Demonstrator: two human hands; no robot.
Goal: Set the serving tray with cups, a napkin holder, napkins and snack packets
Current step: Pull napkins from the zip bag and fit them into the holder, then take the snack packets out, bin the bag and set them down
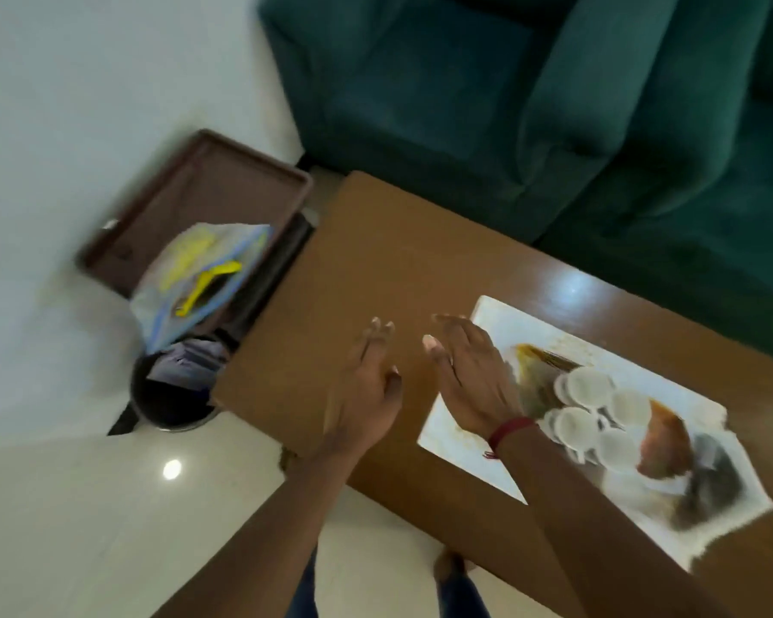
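Item: white serving tray [500, 323], long axis running near-right to far-left; I saw left hand [362, 394] and right hand [469, 381] spread, empty.

Counted: four white cups [599, 412], clustered on one white tray [500, 323]. One brown tray [206, 189], off the table's end. One clear plastic bag [197, 278] with yellow contents. One dark bin [170, 408]. One wooden table [398, 260]. Two bare hands, left [362, 394] and right [474, 376]. Other tray items too blurred to count.
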